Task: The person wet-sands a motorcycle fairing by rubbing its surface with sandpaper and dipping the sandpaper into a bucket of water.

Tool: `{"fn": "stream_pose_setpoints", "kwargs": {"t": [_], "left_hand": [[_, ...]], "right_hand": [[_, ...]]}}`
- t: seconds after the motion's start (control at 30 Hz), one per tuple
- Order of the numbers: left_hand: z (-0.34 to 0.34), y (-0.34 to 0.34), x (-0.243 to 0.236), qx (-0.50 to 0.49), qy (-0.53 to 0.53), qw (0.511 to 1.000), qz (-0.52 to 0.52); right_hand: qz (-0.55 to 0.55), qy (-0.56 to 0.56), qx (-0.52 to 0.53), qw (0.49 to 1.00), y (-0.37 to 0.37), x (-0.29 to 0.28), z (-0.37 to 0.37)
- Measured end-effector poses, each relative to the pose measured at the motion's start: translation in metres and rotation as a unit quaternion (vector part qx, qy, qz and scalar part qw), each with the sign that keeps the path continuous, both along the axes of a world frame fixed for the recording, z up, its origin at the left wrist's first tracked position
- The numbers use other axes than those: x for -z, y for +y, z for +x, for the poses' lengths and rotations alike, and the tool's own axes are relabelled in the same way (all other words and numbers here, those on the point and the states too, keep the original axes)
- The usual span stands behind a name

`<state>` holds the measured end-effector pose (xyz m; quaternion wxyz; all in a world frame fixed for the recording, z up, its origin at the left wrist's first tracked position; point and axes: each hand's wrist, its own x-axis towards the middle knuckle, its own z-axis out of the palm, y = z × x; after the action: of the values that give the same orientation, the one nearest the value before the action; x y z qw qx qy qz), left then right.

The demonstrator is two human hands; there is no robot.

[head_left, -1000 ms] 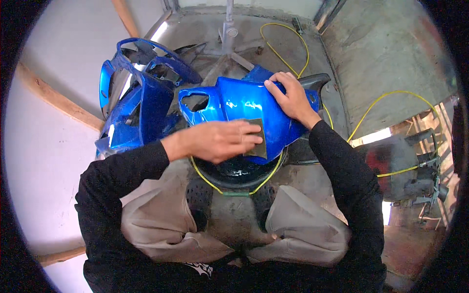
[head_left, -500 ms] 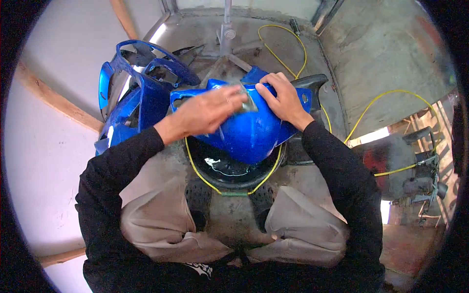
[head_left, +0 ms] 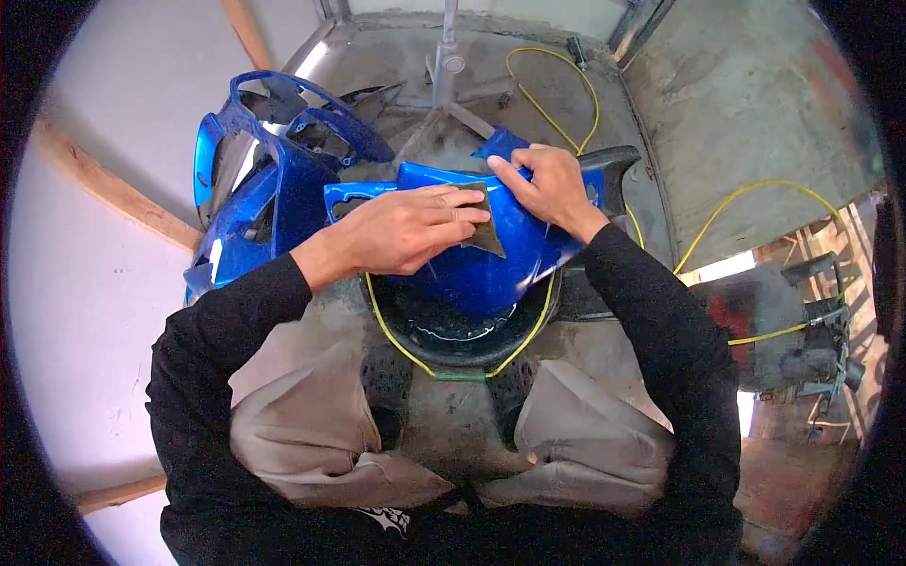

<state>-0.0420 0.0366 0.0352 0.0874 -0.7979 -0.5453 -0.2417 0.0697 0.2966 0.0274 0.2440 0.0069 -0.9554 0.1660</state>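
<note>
A glossy blue vehicle fairing panel (head_left: 472, 281) rests tilted over a black basin (head_left: 389, 325), its lower tip inside the rim. My left hand (head_left: 408, 228) presses an olive-brown sheet of sandpaper (head_left: 488, 235) against the panel's upper middle, fingers laid together over it. My right hand (head_left: 552, 188) is closed around the panel's upper right edge, the thumb on its face; the fingertips behind are partly hidden. Bright reflections show on wet-looking black inside the basin. A yellow line ending in a green grip (head_left: 460, 376) runs round its front.
Other blue body panels (head_left: 280, 184) lean together at the left by a white wall (head_left: 104, 311). A metal stand (head_left: 444, 87) rises behind the basin. A yellow hose (head_left: 596, 104) loops over the floor, and a dark machine (head_left: 769, 316) stands at the right.
The sandpaper under my left hand, blurred by motion before, now shows clearly and sits slightly lower on the panel. The panel's tilt has changed a little. My right hand keeps its hold.
</note>
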Motion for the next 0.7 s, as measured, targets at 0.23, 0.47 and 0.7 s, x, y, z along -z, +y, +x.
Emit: {"fn": "stream_pose_setpoints", "kwargs": {"t": [0.23, 0.47, 0.7], "left_hand": [[0.002, 0.003, 0.006, -0.011, -0.056, 0.998, 0.003], [0.003, 0.004, 0.016, -0.065, -0.126, 0.99, 0.004], [0.011, -0.001, 0.017, -0.062, -0.122, 0.99, 0.012]], "right_hand": [[-0.112, -0.14, 0.041, 0.983, 0.009, -0.001, 0.007], [-0.1, -0.038, -0.035, 0.994, 0.023, 0.008, 0.014], [-0.142, -0.105, 0.039, 0.984, 0.021, 0.01, 0.04]]}}
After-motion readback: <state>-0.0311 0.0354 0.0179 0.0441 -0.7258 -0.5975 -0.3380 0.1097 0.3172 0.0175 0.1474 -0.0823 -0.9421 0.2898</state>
